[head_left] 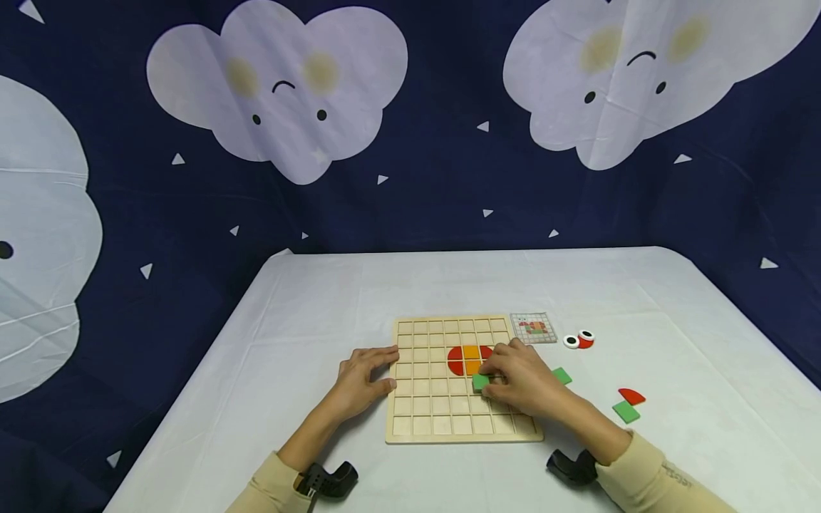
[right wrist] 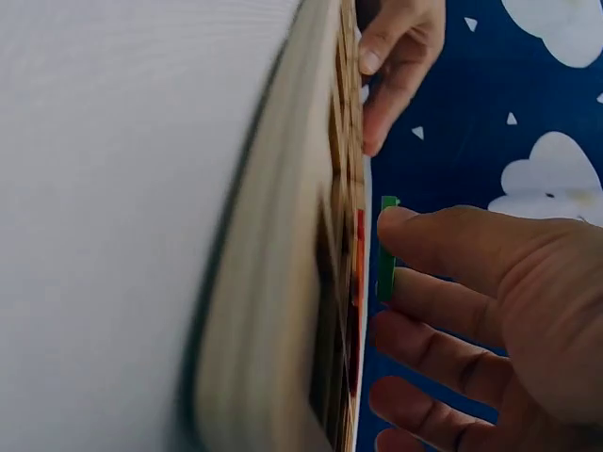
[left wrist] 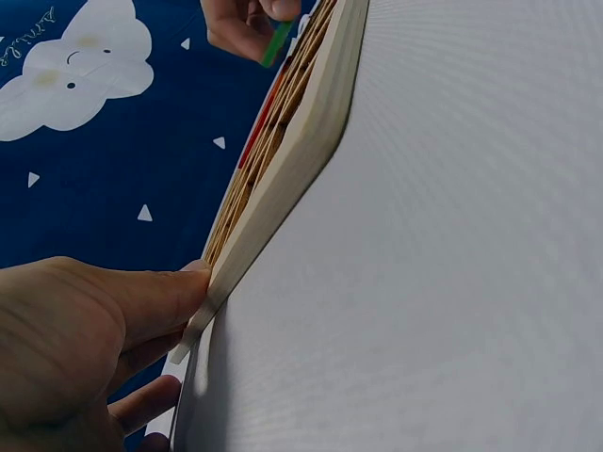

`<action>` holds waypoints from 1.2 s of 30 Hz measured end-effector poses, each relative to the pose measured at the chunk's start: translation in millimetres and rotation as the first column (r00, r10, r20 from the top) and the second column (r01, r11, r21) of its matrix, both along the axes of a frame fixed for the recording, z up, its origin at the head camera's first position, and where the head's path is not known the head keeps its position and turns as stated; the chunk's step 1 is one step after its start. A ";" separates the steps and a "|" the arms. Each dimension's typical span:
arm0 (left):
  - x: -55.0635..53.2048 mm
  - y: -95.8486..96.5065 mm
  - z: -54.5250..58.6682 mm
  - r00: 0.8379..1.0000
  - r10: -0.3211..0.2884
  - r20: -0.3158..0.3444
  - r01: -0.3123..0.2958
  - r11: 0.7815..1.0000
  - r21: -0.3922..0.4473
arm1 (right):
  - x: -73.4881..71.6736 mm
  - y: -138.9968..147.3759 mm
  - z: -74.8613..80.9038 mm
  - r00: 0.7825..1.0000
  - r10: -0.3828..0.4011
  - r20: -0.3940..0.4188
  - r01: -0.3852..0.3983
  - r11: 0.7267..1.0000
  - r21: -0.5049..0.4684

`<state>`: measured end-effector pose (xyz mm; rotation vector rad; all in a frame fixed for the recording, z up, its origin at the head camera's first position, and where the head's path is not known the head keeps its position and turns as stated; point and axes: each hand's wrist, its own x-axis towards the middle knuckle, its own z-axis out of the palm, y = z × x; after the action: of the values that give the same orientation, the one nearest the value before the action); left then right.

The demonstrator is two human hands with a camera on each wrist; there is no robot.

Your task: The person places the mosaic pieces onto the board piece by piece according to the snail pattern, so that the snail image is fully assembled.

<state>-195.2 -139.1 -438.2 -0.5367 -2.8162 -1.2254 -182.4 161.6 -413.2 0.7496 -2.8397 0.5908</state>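
A wooden grid board [head_left: 423,406] lies on the table. My left hand [head_left: 360,381] is at the board's left side, thumb and fingers stretched out and touching its edge. My right hand [head_left: 522,377] is over the board's right half and pinches a green square tile [head_left: 480,383]; in the right wrist view the tile [right wrist: 387,250] is between thumb and index finger, standing off the grid. Set in the grid beside it are orange squares [head_left: 471,352] and red curved pieces [head_left: 455,361]. The right hand hides some cells.
A printed pattern card [head_left: 534,328] lies at the board's upper right corner. To the right are two white eye discs [head_left: 571,342] with a red piece [head_left: 585,344], a green tile [head_left: 561,375], another red piece [head_left: 633,396] and a further green tile [head_left: 626,412].
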 end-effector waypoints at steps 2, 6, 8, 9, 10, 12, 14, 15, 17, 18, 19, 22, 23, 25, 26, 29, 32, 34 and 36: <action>-0.1 -0.1 -0.2 1.000 0.000 0.000 0.000 1.000 -0.003 | 0.0 -3.1 -0.4 1.000 0.001 0.002 -0.001 1.000 0.010; -0.3 -0.2 -0.6 1.000 0.001 -0.001 -0.001 1.000 -0.006 | 0.0 -7.4 -0.6 1.000 -0.001 -0.014 0.001 0.999 0.033; -0.4 -0.1 -0.8 1.000 0.001 0.000 -0.001 1.000 -0.006 | -0.1 -8.8 -0.5 1.000 -0.005 -0.022 0.006 0.999 0.049; -0.2 -0.1 -0.7 1.000 0.002 0.001 -0.002 1.000 -0.005 | -0.1 -9.2 -0.6 1.000 -0.005 -0.024 0.007 0.998 0.057; -0.2 -0.1 -0.7 1.000 0.002 0.002 -0.002 1.000 -0.004 | -0.3 -9.6 -0.5 1.000 -0.004 -0.027 0.006 0.998 0.062; -0.1 -0.1 -0.7 1.000 0.003 0.005 -0.003 1.000 -0.003 | -0.4 -10.1 -0.8 1.000 -0.006 -0.030 0.008 0.997 0.072; 0.0 -0.2 -0.6 1.000 0.005 0.007 -0.005 1.000 -0.004 | -0.4 -10.4 -0.9 0.999 -0.004 -0.037 0.007 0.997 0.077; 0.0 -0.2 -0.6 1.000 0.006 0.007 -0.006 1.000 -0.004 | -0.4 -10.3 -1.0 0.999 -0.003 -0.041 0.006 0.997 0.078; -0.1 -0.3 -0.8 1.000 0.007 0.008 -0.007 1.000 -0.004 | -0.5 -10.1 -1.7 0.999 -0.001 -0.049 0.004 0.997 0.078; -0.2 -0.3 -0.8 1.000 0.007 0.008 -0.007 1.000 -0.004 | -0.4 -10.0 -1.8 0.999 -0.001 -0.051 0.005 0.997 0.077; -0.2 -0.3 -0.8 1.000 0.008 0.008 -0.008 1.000 -0.004 | -0.3 -9.8 -1.8 0.999 0.000 -0.052 0.004 0.997 0.074; -0.3 -0.2 -1.0 1.000 0.008 0.007 -0.008 1.000 -0.003 | -0.3 -8.8 -2.2 0.999 0.000 -0.045 0.003 0.998 0.062; -0.4 -0.2 -0.9 1.000 0.007 0.008 -0.007 1.000 -0.003 | -0.1 -8.2 -1.9 0.999 -0.003 -0.037 0.005 0.998 0.057; -0.5 -0.2 -0.8 1.000 0.005 0.009 -0.005 1.000 -0.003 | 0.3 -6.1 -1.2 1.000 -0.001 -0.032 0.002 0.999 0.041; -0.6 -0.2 -0.8 1.000 0.004 0.009 -0.004 1.000 -0.002 | 0.4 -4.7 -0.7 1.000 -0.002 -0.028 0.003 0.999 0.034; -0.8 -0.2 -0.6 1.000 0.000 0.013 0.000 1.000 -0.001 | 0.1 1.8 1.3 1.000 -0.012 -0.022 0.012 1.000 0.011; -0.8 -0.2 -0.4 1.000 -0.002 0.013 0.002 1.000 -0.001 | -0.7 11.0 3.7 0.999 -0.026 -0.028 0.026 1.000 0.000; -0.8 -0.1 -0.3 1.000 -0.002 0.012 0.002 1.000 -0.001 | -0.9 18.0 5.1 0.999 -0.042 -0.035 0.042 0.999 -0.001; -0.9 0.0 -0.3 1.000 -0.002 0.011 0.002 1.000 0.001 | -0.5 25.3 6.8 0.997 -0.059 -0.042 0.059 0.998 0.002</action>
<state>-196.1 -139.1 -438.5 -0.5341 -2.8250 -1.2332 -183.0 186.9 -406.4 0.6675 -2.8139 0.5559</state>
